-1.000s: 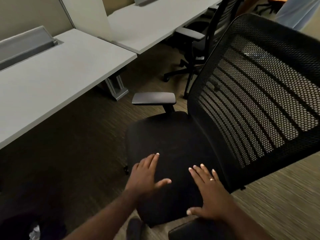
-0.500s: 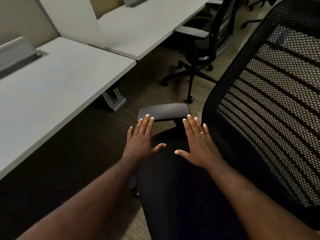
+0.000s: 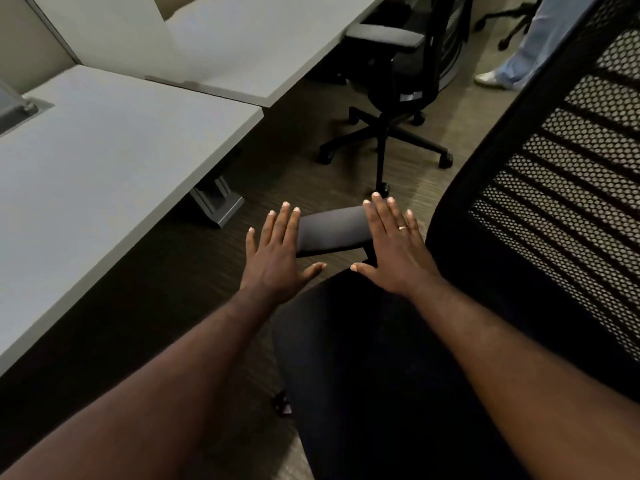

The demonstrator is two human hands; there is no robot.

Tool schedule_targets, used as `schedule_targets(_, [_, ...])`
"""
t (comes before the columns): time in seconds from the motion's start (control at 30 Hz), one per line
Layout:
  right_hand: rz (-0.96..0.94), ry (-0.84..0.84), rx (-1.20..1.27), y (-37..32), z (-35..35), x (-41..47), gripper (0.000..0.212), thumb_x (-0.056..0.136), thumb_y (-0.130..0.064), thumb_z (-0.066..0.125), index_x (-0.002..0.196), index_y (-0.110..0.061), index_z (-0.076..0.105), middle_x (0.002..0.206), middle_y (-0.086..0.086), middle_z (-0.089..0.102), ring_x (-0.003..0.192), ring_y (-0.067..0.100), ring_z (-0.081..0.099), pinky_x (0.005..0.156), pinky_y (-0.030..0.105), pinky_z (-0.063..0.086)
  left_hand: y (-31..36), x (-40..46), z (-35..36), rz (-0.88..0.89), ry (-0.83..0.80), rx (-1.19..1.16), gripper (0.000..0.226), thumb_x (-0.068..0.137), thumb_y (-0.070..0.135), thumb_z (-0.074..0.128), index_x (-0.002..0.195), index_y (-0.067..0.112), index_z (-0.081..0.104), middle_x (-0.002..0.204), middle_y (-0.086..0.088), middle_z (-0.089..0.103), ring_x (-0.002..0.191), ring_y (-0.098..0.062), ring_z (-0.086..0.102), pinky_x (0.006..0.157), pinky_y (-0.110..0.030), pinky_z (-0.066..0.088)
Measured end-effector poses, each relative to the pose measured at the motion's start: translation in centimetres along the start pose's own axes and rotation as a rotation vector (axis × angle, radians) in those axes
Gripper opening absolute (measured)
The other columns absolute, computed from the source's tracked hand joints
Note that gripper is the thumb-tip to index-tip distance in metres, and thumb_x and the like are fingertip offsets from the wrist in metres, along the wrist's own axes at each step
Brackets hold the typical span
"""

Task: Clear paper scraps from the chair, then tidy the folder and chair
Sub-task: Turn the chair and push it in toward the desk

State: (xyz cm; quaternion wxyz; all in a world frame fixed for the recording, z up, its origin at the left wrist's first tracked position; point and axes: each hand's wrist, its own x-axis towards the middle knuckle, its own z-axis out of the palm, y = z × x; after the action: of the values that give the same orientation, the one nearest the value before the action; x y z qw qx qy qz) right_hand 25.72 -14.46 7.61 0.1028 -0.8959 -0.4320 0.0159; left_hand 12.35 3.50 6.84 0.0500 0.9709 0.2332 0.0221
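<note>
A black office chair fills the lower right, with its dark seat point(image 3: 374, 358) below me and its mesh backrest point(image 3: 568, 188) at the right. Its grey armrest point(image 3: 332, 230) sticks out past the seat's far edge. My left hand point(image 3: 277, 258) is stretched flat with straight fingers over the armrest's left end. My right hand point(image 3: 394, 251), wearing a ring, is flat and spread over the armrest's right end and the seat's far edge. Both hands hold nothing. I see no paper scraps and no folder.
Grey desks point(image 3: 104, 174) stand to the left and far left, with a metal desk foot point(image 3: 218, 202) on the brown carpet. A second black office chair point(image 3: 398, 84) stands behind. A person's legs point(image 3: 519, 53) show at the top right.
Both hands have swept forward across the seat from its near edge to the far armrest, staying flat. My view has come closer over the chair.
</note>
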Motion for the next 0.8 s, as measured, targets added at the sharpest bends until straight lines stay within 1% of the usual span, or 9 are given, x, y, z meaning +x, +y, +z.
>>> schedule_targets(0.2, [0.03,-0.012,0.006,0.9,1.0,3.4,0.112,0.077,-0.046,0.074,0.152,-0.019,-0.005,0.163,0.001,-0.007,0.15,0.024,-0.005,0.119,0.045,-0.001,-2.1,2.4,1.6,-0.005,-0.061,-0.042,0.109,0.07,0.081,0.049,0.151,0.029,-0.003,0.162,0.001,-0.002,0.147,-0.021,0.0,0.116,-0.056,0.01])
schedule_targets(0.37, [0.035,-0.151,0.02,2.1,1.2,5.7,0.113,0.073,-0.038,0.079,0.153,-0.02,0.002,0.163,0.001,0.001,0.15,0.025,0.002,0.121,0.045,0.004,-3.4,4.0,2.3,0.012,-0.076,-0.07,0.118,0.057,0.093,0.039,0.15,0.028,0.005,0.16,-0.001,0.014,0.144,-0.022,0.017,0.114,-0.054,0.022])
schedule_targets(0.43, [0.01,-0.218,0.032,2.0,1.2,6.5,0.11,0.069,-0.037,0.082,0.152,-0.021,0.011,0.161,0.001,0.013,0.149,0.026,0.01,0.121,0.047,0.01,-3.7,4.3,2.5,0.023,-0.095,-0.089,0.119,0.056,0.093,0.041,0.149,0.028,0.007,0.157,0.0,0.023,0.139,-0.022,0.029,0.109,-0.051,0.03])
schedule_targets(0.5, [-0.014,-0.254,0.022,1.7,1.0,7.3,0.105,0.066,-0.034,0.083,0.149,-0.023,0.02,0.157,0.0,0.026,0.145,0.025,0.021,0.119,0.048,0.017,-4.1,4.7,2.5,0.024,-0.109,-0.125,0.118,0.056,0.091,0.048,0.148,0.028,0.011,0.151,0.0,0.032,0.13,-0.022,0.04,0.101,-0.048,0.039])
schedule_targets(0.57, [-0.014,-0.284,0.002,1.5,0.5,8.2,0.105,0.06,-0.031,0.085,0.146,-0.023,0.027,0.152,0.0,0.034,0.139,0.024,0.032,0.116,0.045,0.026,-4.3,5.0,2.3,0.041,-0.104,-0.156,0.117,0.054,0.088,0.053,0.146,0.025,0.018,0.144,0.0,0.038,0.123,-0.022,0.046,0.095,-0.044,0.045])
schedule_targets(0.67, [0.025,-0.419,-0.029,1.6,-0.4,9.4,0.111,0.049,-0.028,0.09,0.144,-0.023,0.032,0.151,0.002,0.032,0.137,0.025,0.035,0.11,0.044,0.037,-4.3,5.5,2.0,0.083,-0.088,-0.212,0.11,0.05,0.083,0.063,0.136,0.023,0.031,0.135,0.002,0.042,0.116,-0.018,0.049,0.091,-0.039,0.049])
schedule_targets(0.73, [0.082,-0.503,0.037,1.8,-0.9,10.0,0.107,0.044,-0.022,0.091,0.137,-0.026,0.038,0.142,0.002,0.042,0.128,0.025,0.044,0.098,0.041,0.047,-4.1,5.7,2.0,0.056,-0.109,-0.291,0.106,0.049,0.074,0.073,0.133,0.022,0.034,0.131,0.003,0.043,0.112,-0.015,0.048,0.089,-0.036,0.049])
schedule_targets(0.77, [0.096,-0.537,0.056,1.8,-1.1,10.2,0.105,0.043,-0.02,0.091,0.135,-0.027,0.041,0.136,0.0,0.048,0.123,0.025,0.048,0.092,0.039,0.049,-3.9,5.7,2.2,0.037,-0.11,-0.325,0.105,0.049,0.07,0.078,0.133,0.022,0.035,0.129,0.003,0.044,0.111,-0.014,0.048,0.088,-0.034,0.047])
schedule_targets(0.8, [0.099,-0.563,0.055,1.7,-1.4,10.4,0.105,0.042,-0.02,0.091,0.134,-0.028,0.042,0.132,0.0,0.05,0.12,0.025,0.05,0.09,0.039,0.05,-3.9,5.7,2.3,0.022,-0.101,-0.348,0.105,0.05,0.066,0.08,0.133,0.022,0.035,0.128,0.003,0.044,0.111,-0.013,0.048,0.087,-0.032,0.045])
